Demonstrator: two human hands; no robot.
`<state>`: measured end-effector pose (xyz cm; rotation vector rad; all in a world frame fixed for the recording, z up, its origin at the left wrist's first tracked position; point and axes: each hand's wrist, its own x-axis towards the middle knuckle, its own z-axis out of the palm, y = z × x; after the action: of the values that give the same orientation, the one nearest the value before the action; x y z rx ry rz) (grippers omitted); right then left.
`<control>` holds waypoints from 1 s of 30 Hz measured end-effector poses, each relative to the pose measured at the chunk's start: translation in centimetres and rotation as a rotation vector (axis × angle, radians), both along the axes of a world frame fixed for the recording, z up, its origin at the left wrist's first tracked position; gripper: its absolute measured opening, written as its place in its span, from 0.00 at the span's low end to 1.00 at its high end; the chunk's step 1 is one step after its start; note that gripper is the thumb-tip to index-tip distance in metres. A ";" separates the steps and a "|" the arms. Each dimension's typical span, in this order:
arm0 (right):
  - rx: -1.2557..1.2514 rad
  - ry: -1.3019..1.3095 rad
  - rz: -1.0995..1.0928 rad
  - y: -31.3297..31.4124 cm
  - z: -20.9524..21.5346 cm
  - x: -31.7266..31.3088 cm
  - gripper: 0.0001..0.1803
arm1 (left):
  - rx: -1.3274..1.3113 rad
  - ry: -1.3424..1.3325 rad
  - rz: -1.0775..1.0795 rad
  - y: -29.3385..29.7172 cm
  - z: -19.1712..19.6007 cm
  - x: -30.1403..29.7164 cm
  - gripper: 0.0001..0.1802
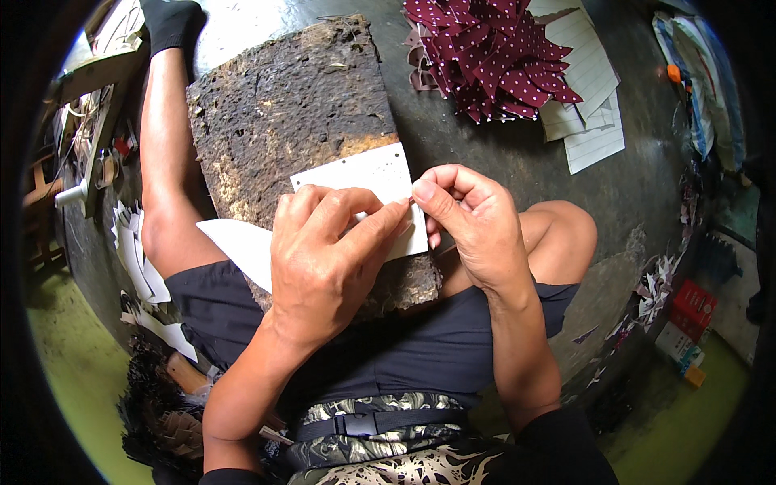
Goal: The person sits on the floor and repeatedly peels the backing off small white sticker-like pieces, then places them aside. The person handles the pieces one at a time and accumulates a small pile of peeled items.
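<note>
A white card (356, 171) with small dark holes lies on a rough, worn dark slab (291, 105) across my lap. My left hand (319, 259) is over the card, its thumb and forefinger pinched together at the card's right edge. Just right of that edge my right hand (481, 222) is closed, thumb against forefinger, its tip almost meeting the left fingertips. Something tiny and reddish shows between the fingertips, too small to name. A pointed white piece (238, 246) sticks out to the left from under my left hand.
A pile of dark red pieces with white dots (493, 61) sits at the back right, beside lined paper sheets (594, 121). White paper scraps (139, 250) lie left of my bent leg. Shreds (659, 283) and a red box (692, 310) are at the far right.
</note>
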<state>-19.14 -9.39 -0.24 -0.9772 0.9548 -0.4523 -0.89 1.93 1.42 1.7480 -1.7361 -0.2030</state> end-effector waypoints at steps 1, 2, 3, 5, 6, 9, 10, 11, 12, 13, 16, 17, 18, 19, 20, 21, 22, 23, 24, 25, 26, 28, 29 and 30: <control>0.010 -0.004 0.004 0.0 -0.1 -0.1 0.12 | 0.002 -0.006 -0.003 0.0 0.0 0.0 0.20; 0.020 -0.008 0.007 0.0 -0.1 -0.1 0.12 | 0.010 -0.008 -0.006 0.0 0.1 0.1 0.20; 0.031 -0.012 0.010 0.0 -0.2 -0.2 0.12 | 0.016 -0.011 -0.009 -0.1 0.1 0.1 0.19; 0.050 -0.029 0.012 0.1 -0.4 -0.2 0.12 | 0.027 -0.015 -0.016 -0.1 0.3 0.1 0.19; 0.053 -0.032 0.015 0.1 -0.5 -0.2 0.12 | 0.031 -0.017 -0.021 -0.1 0.4 0.1 0.19; 0.035 -0.035 0.025 0.2 -0.9 -0.1 0.13 | 0.048 -0.014 -0.034 -0.2 0.6 0.1 0.19; 0.013 -0.019 0.033 0.2 -1.0 -0.1 0.13 | 0.049 -0.013 -0.036 -0.3 0.7 0.1 0.19; -0.006 -0.014 0.050 0.2 -1.0 -0.1 0.13 | 0.057 -0.011 -0.037 -0.3 0.7 0.0 0.18; 0.019 -0.016 0.041 0.2 -1.1 -0.1 0.13 | 0.060 -0.009 -0.036 -0.4 0.8 -0.1 0.18; 0.047 -0.029 0.040 0.2 -1.1 0.0 0.13 | 0.062 -0.007 -0.035 -0.5 0.8 -0.1 0.17; -0.023 0.020 -0.011 0.6 -0.9 0.2 0.15 | 0.062 0.000 -0.018 -0.5 0.8 -0.4 0.16; -0.071 0.051 -0.034 1.1 -0.8 0.5 0.16 | 0.060 0.004 -0.014 -0.5 0.8 -0.4 0.15; -0.171 0.072 -0.044 1.6 -0.9 1.0 0.17 | 0.059 0.009 -0.010 -0.5 0.7 -0.5 0.15; -0.227 0.105 -0.025 1.8 -0.9 1.0 0.17 | 0.055 0.012 -0.002 -0.5 0.6 -0.5 0.14; -0.287 0.126 -0.006 2.1 -0.9 1.1 0.18 | 0.051 0.012 0.001 -0.4 0.5 -0.5 0.14; -0.249 0.105 -0.025 2.3 -1.1 1.3 0.18 | 0.043 0.011 0.008 -0.4 0.4 -0.5 0.14; -0.216 0.073 -0.043 2.3 -1.3 1.4 0.19 | 0.035 0.010 0.016 -0.3 0.3 -0.5 0.14; -0.184 0.039 -0.062 2.3 -1.5 1.5 0.19 | 0.033 0.016 0.015 -0.3 0.2 -0.5 0.14; -0.160 0.017 -0.065 2.2 -1.6 1.4 0.19 | 0.032 0.022 0.014 -0.3 0.1 -0.4 0.14; -0.135 -0.006 -0.068 2.1 -1.8 1.3 0.19 | 0.029 0.025 0.018 -0.3 0.1 -0.4 0.14; -0.110 -0.019 -0.070 2.0 -1.8 1.2 0.19 | 0.032 0.025 0.012 -0.3 0.0 -0.3 0.14; -0.113 -0.015 -0.071 1.9 -2.0 1.2 0.18 | 0.024 0.015 0.009 -0.3 -0.1 -0.4 0.14; -0.114 -0.008 -0.071 1.8 -2.1 1.1 0.18 | 0.029 0.019 0.005 -0.3 -0.1 -0.3 0.14; -0.107 -0.014 -0.072 1.8 -2.1 1.1 0.19 | 0.028 0.021 0.002 -0.3 -0.1 -0.3 0.14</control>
<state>-18.01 -7.62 -2.37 -1.0374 0.9633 -0.5750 -1.20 1.68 1.31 1.7614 -1.7245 -0.2446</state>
